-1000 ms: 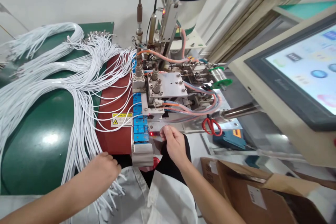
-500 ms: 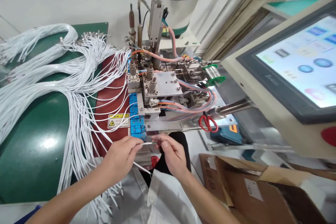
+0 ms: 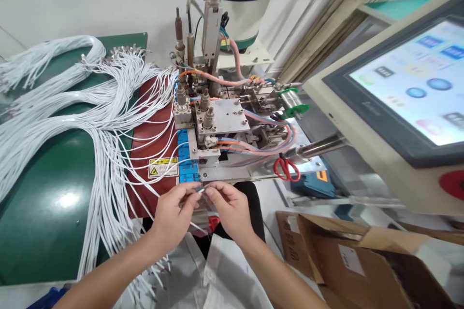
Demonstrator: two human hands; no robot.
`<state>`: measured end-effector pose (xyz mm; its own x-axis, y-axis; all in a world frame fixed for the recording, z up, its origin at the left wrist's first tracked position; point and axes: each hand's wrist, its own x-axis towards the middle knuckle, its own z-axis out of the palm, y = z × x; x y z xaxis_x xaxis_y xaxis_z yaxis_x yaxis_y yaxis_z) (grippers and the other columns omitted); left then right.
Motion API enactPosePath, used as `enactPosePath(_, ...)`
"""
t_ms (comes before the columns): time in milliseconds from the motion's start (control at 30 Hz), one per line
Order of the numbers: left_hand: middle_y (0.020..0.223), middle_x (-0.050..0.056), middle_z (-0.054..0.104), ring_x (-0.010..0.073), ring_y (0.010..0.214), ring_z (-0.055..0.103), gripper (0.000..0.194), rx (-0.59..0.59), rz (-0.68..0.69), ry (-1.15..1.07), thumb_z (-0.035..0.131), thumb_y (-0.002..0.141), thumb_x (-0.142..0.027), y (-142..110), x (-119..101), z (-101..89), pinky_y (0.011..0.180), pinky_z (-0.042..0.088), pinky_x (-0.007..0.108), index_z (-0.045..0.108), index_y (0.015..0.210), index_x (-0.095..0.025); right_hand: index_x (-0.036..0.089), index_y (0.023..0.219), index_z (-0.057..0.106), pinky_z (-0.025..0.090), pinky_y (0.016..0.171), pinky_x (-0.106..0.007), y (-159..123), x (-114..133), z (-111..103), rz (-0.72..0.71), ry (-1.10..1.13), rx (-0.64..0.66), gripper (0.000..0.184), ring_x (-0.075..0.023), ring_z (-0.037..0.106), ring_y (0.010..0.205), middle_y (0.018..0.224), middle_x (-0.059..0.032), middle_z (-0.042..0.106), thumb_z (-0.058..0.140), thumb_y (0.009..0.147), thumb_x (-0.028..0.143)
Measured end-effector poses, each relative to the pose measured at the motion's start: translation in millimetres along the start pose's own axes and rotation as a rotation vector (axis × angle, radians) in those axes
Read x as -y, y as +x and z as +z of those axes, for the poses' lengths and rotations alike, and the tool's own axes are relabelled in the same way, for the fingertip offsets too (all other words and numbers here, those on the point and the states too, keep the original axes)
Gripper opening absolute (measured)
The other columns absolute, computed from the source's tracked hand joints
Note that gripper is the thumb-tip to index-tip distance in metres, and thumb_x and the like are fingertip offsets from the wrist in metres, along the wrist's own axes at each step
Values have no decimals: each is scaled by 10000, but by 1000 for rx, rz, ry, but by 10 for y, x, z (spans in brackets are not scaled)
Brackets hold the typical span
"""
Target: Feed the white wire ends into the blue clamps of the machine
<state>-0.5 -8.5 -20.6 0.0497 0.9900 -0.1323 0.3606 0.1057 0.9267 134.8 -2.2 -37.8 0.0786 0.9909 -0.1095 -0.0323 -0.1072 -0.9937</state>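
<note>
My left hand (image 3: 173, 215) is closed in a pinch on the end of a white cable (image 3: 196, 227), whose tail hangs below the fingers. Opposite it, my right hand (image 3: 232, 210) pinches the tip of the same cable, and the fingertips of both hands nearly meet. The fine detail of the tip is too small to make out. Just beyond my fingers is a row of blue clamp blocks (image 3: 188, 172) along the edge of the machine (image 3: 226, 116). Several white cables run into these blocks from the left.
Bundles of white cables (image 3: 68, 118) cover much of the green table (image 3: 43, 222) at left. A solder wire spool (image 3: 291, 103) and red-handled scissors (image 3: 286, 169) lie to the right on the machine. A touch screen (image 3: 416, 82) juts in at right, above an open cardboard box (image 3: 348, 260).
Both hands have come closer together at the cable's end, my right hand moving left to meet the left. The view has shifted slightly.
</note>
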Motion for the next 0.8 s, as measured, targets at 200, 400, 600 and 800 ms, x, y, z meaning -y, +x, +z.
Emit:
enactPosePath(200, 692, -1, 613, 108, 621, 575, 270, -3, -48, -157, 519, 810, -262, 1, -17, 22, 631, 501, 219, 598, 1045, -153, 142, 795, 632, 475, 656, -315, -31, -44, 24, -637, -574, 2, 176, -190, 588, 741, 802, -110, 643, 457, 791, 118)
enactPosePath(400, 711, 21, 612, 99, 590, 545, 227, 56, 11, -99, 519, 804, -245, 68, -80, -61, 588, 477, 208, 678, 943, -163, 174, 866, 631, 475, 670, -316, 17, 4, -90, -597, -615, 64, 224, -186, 595, 770, 853, -94, 636, 454, 759, 88)
enactPosePath(600, 746, 32, 671, 139, 684, 613, 145, 103, 4, -59, 565, 767, -219, 85, -24, -51, 642, 504, 234, 695, 808, -169, 183, 734, 649, 457, 549, -226, 103, 182, -110, -312, -242, 137, 92, -128, 574, 643, 725, -37, 608, 561, 751, 163)
enactPosePath(800, 786, 44, 700, 152, 708, 642, 120, -119, 271, 214, 581, 761, -211, 31, 71, -24, 686, 520, 251, 686, 808, -174, 176, 671, 635, 447, 587, -236, 108, 193, -50, -193, -236, 146, 103, -128, 563, 646, 698, -28, 604, 570, 751, 178)
